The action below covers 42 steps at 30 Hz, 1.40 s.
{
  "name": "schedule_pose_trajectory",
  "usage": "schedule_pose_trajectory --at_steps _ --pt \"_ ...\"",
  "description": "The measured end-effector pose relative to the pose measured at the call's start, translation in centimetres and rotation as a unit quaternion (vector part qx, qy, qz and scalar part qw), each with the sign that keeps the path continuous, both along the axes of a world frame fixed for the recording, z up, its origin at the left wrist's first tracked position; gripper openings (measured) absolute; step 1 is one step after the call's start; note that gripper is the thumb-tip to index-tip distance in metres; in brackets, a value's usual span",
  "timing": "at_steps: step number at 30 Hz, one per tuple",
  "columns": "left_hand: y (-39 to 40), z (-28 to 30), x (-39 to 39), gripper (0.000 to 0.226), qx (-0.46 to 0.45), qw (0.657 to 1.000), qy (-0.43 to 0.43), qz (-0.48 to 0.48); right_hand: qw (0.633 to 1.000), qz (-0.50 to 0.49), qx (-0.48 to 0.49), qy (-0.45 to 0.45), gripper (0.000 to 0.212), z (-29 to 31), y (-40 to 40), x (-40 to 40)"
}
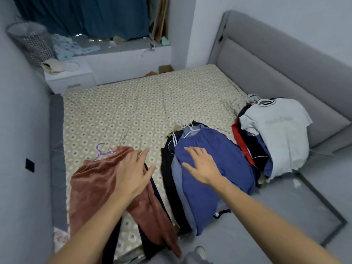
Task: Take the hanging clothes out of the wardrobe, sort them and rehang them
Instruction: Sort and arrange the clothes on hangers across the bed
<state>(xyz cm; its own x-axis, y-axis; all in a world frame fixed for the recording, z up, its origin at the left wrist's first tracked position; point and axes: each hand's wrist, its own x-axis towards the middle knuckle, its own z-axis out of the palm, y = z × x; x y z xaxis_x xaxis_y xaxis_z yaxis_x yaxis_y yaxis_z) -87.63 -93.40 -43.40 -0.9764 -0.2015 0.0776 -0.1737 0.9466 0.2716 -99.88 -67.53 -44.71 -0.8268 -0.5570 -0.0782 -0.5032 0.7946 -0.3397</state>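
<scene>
Three lots of clothes on hangers lie along the near side of the bed (133, 111). At the left are rust-brown velvet trousers (91, 185) on a purple hanger (102, 150), over a dark garment. My left hand (133, 174) hovers above them, fingers spread, holding nothing. In the middle a stack topped by a blue garment (224, 168) sits on white hangers; my right hand (202, 166) rests flat on it with straight fingers. At the right a third pile is topped by a pale grey T-shirt (280, 134), with red and navy clothes beneath it.
A grey padded headboard (276, 60) runs along the right. A white bedside cabinet (70, 79) and a mesh laundry basket (32, 40) stand at the far left. Teal curtains hang over a cluttered window ledge (122, 48). Grey floor lies at the lower right.
</scene>
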Motion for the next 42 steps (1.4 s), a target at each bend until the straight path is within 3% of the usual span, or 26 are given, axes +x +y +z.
schedule_pose_trajectory --at_steps 13,26,31,37,42 --pt "20.2 -1.8 -14.1 0.079 0.038 0.996 -0.075 0.041 1.0 0.023 0.012 -0.016 0.066 -2.1 16.9 -11.5" --pt "17.9 -8.6 -24.6 0.087 0.024 0.983 -0.159 0.085 0.995 0.039 0.043 -0.087 0.067 -7.8 18.8 -27.1" --pt "18.3 -12.2 -30.8 0.071 0.053 0.971 -0.206 0.111 0.989 0.053 0.056 -0.127 0.063 -12.9 18.7 -36.7" --pt "17.7 -19.2 -38.1 0.066 0.127 0.94 -0.252 0.195 0.98 0.09 0.075 -0.159 0.06 -21.7 16.9 -49.1" --pt "16.2 -26.2 -42.3 0.081 0.163 0.887 -0.373 0.217 0.965 0.103 0.093 -0.223 0.063 -29.2 15.1 -55.5"
